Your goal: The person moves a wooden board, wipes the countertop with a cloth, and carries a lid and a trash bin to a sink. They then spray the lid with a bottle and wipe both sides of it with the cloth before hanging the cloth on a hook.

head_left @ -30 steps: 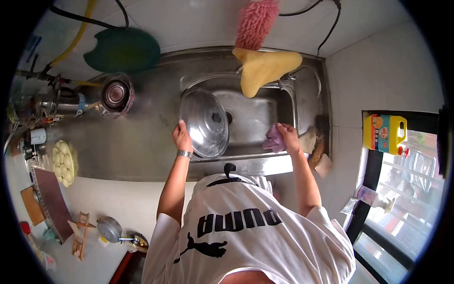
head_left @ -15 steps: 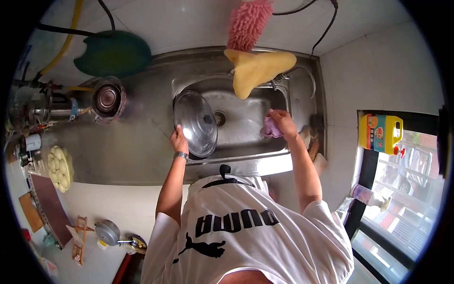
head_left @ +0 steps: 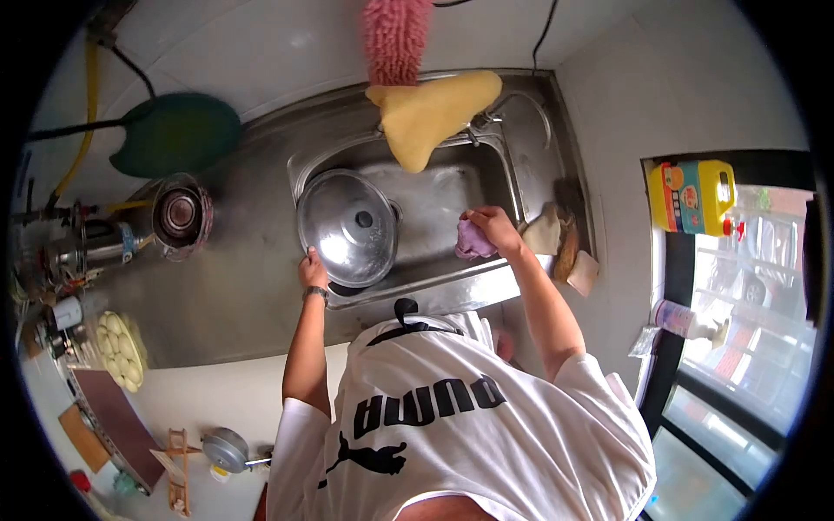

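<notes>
A round metal pot lid [head_left: 347, 239] with a black knob is over the left part of the sink [head_left: 447, 187]. Its top faces up toward me. My left hand [head_left: 314, 268] grips the lid by its lower left rim, with the fingers partly hidden at the edge. On the sink's right side, my right hand [head_left: 495, 230] is closed around a bunched purple cloth [head_left: 473, 240], which stays apart from the lid. Above the sink, a yellow cloth [head_left: 426, 113] hangs over the faucet and covers most of it.
A pink chenille mitt [head_left: 396, 39] hangs on the wall. To the left stand a dark red bowl [head_left: 182, 214] and a green board [head_left: 176, 135]. Cloths [head_left: 543, 231] lie right of the basin. A yellow jug [head_left: 692, 198] is by the window.
The lid has turned flatter, so its knob and top face me more. The right hand and purple cloth have come slightly nearer the lid. My view has shifted and rotated a little.
</notes>
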### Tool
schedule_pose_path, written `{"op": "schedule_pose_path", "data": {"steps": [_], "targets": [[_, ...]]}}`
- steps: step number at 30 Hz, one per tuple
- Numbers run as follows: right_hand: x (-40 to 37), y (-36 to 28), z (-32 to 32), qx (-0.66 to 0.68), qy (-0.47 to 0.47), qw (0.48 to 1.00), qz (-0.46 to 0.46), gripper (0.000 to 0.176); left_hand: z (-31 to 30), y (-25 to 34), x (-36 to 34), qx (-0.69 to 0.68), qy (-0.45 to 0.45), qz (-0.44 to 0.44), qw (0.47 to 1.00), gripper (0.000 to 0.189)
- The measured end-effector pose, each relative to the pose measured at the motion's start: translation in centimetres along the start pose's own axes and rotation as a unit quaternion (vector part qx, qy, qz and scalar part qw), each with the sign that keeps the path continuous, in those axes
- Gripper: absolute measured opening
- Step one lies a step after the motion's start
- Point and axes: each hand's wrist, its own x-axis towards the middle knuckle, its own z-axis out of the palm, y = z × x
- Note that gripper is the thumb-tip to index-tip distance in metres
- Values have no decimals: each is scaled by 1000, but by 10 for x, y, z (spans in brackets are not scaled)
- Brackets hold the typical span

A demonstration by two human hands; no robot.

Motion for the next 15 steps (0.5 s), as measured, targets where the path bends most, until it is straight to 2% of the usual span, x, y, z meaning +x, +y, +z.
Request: {"op": "schedule_pose_path", "data": {"steps": [1,2,3,5,9,11,14,15], "targets": [[0,3,-1,7,6,1000,1,26,-5,19,-15,-16,-14,-54,998,59],[2,7,-2,-15,13,1000,-8,26,-9,38,-28,63,0,-43,997,59],[3,11,-3,-39,18,999,-16,25,-6,24,-16,70,-4,-38,997,59],[2,18,-2,-11,22,999,-21,23,1,-19,19,235,37,99,966,61],[-2,27,-1,9,28,1000,9,21,-6,9,2,261,21,74,962,62],[-1,35,-1,2,21,1000,-8,21,-16,57,-38,165,-52,-62,983,63],[3,43,-2,23,-2,1000,-8,21,-17,55,-39,161,-50,-34,985,63],[3,41,0,26,-2,1000,-9,21,-13,37,-26,163,-49,-32,985,63]]}}
